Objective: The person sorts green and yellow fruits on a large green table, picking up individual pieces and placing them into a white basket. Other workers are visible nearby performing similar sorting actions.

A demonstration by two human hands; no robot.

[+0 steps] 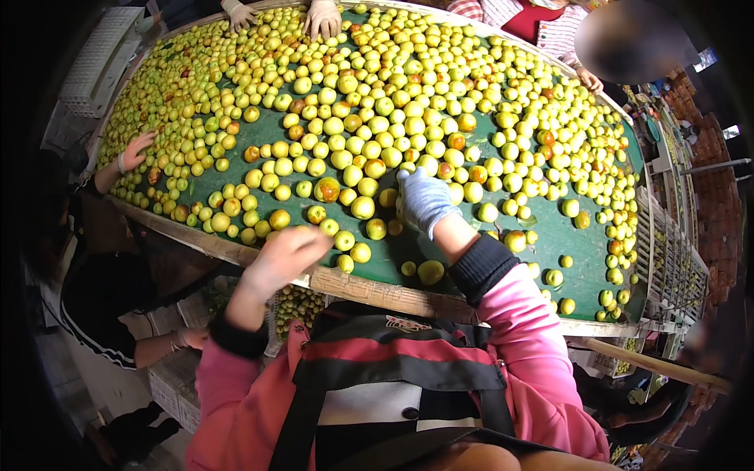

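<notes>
Yellow-green round fruits, apparently jujubes, cover much of a green-surfaced sorting table; some have red-brown patches. My right hand, in a pale blue knit glove, reaches in among them with its fingers pointing down. The glove's back hides whether a fruit is in its grasp. Blurred by motion, my bare left hand hovers over the near wooden rim, beside several fruits. Its fingers are bent inward, and what lies under them is hidden. A large fruit sits by the rim, between my arms.
Other people's gloved hands work at the far edge. Another person's bare hand reaches in from the left, and one rests at the far right rim. Beneath the rim is a crate of fruits. A white plastic crate stands far left.
</notes>
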